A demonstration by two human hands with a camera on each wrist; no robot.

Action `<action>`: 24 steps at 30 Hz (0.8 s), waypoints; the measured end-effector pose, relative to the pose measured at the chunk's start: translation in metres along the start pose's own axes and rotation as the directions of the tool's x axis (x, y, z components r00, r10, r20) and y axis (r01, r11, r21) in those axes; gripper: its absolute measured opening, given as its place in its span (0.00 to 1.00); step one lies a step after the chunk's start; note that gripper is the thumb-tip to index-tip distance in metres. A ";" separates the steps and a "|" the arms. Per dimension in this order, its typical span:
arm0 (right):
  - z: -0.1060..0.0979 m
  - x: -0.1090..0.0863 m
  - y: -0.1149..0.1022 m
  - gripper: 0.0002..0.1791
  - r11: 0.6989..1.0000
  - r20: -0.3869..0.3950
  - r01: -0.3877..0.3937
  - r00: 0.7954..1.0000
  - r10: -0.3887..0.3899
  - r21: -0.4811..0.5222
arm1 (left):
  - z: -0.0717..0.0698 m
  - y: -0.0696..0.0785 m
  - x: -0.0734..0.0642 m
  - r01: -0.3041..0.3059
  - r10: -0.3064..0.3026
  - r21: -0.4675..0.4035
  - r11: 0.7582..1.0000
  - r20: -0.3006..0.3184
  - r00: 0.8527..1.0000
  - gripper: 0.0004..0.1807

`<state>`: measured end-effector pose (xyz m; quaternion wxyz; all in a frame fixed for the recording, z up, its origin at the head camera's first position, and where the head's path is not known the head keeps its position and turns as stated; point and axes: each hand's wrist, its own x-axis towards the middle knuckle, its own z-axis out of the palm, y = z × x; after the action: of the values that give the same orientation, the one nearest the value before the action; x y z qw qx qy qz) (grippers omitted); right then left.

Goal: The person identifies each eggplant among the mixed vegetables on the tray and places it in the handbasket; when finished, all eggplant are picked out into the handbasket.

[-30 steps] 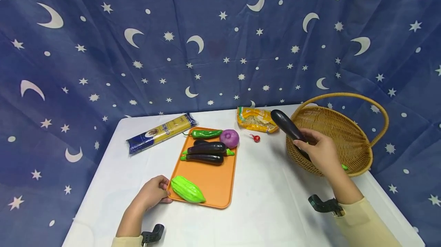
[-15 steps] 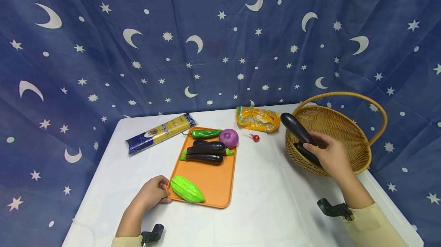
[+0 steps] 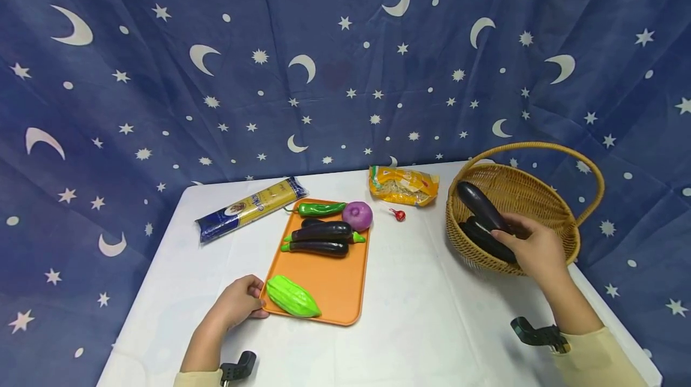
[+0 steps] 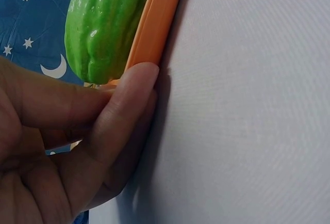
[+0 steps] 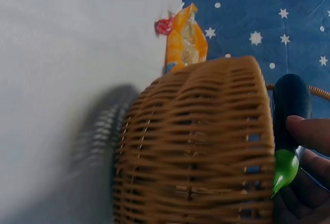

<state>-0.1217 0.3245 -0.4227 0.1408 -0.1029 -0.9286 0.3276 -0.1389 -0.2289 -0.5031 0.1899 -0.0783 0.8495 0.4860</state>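
My right hand [image 3: 537, 249] grips a dark eggplant [image 3: 477, 202] near its stem end, inside the opening of the wicker basket [image 3: 518, 186]. Its green cap [image 5: 285, 170] shows in the right wrist view. Another dark eggplant [image 3: 483, 242] lies in the basket beneath it. At the near left corner of the orange tray [image 3: 337, 288], my left hand [image 3: 237, 303] pinches the rim between thumb and fingers. A bright green ridged gourd [image 3: 293, 297] lies by that corner. Farther back on the tray are several eggplants [image 3: 324, 231], a green chili pepper [image 3: 321, 209] and a purple onion [image 3: 357, 216].
A blue and yellow pasta packet [image 3: 251, 208] lies left of the tray. Toward the back stands an orange bag [image 3: 403, 185], with a small red wrapped candy [image 3: 398, 215] in front. The basket's handle [image 3: 540, 146] arches over it. A starry blue cloth [image 3: 335, 75] hangs behind the table.
My right hand has moved right and down, bringing the eggplant from over the basket's left rim into its opening. The left hand stays at the tray corner.
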 end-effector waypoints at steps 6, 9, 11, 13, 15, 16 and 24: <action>-0.003 -0.001 0.009 0.30 1.000 0.009 -0.029 1.000 0.029 -0.010 | 0.000 0.000 0.001 0.011 -0.011 0.003 1.000 0.004 1.000 0.18; -0.003 -0.001 0.012 0.31 0.999 0.011 -0.045 0.999 0.045 -0.021 | -0.001 0.001 0.001 0.015 -0.015 0.006 1.000 0.007 1.000 0.18; -0.003 -0.001 0.014 0.31 0.998 0.009 -0.049 0.999 0.049 -0.028 | -0.001 0.001 0.001 0.014 -0.014 0.005 1.000 0.008 1.000 0.18; -0.003 -0.001 0.017 0.31 0.998 0.011 -0.050 0.999 0.051 -0.034 | 0.000 0.001 0.001 0.010 -0.010 -0.002 1.000 0.005 1.000 0.18; -0.003 -0.001 0.018 0.30 0.998 0.012 -0.048 0.999 0.049 -0.040 | 0.000 0.000 0.000 0.007 -0.007 -0.006 1.000 0.002 1.000 0.18; -0.004 -0.001 0.019 0.30 0.998 0.015 -0.050 0.999 0.050 -0.044 | 0.000 0.000 0.000 0.006 -0.006 -0.005 1.000 0.002 1.000 0.17; -0.005 -0.001 0.024 0.30 0.995 0.036 -0.055 0.998 0.058 -0.084 | 0.000 0.000 0.002 0.007 -0.007 0.005 1.000 0.007 1.000 0.18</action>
<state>-0.1165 0.3453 -0.4351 0.1093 -0.1287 -0.9406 0.2946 -0.1407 -0.2286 -0.5034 0.1948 -0.0791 0.8497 0.4836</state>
